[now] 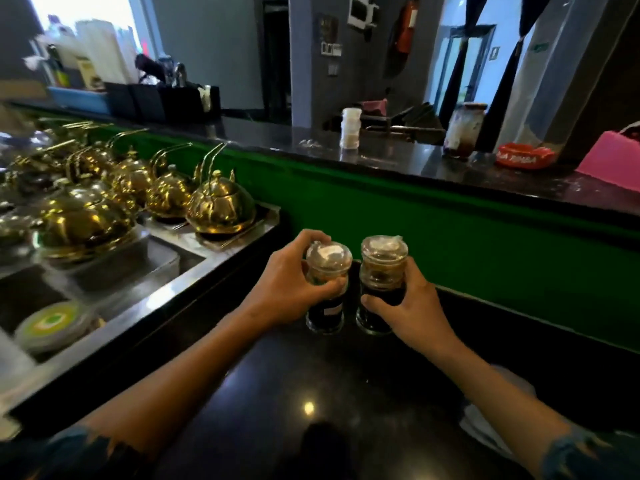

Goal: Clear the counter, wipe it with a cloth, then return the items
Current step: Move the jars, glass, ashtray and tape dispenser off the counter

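My left hand [287,289] grips one glass jar [325,289], my right hand [412,306] the other jar [381,285], both on the black worktop [311,393]. I can't tell clearing from returning; next, a level lift.

In the lower middle of the frame the black worktop [311,375] is lying open. The green wall [450,237] is closing the right side, the steel tray [194,271] with gold teapots [221,206] is blocking the left, and two jars [353,289] are standing at the far end.
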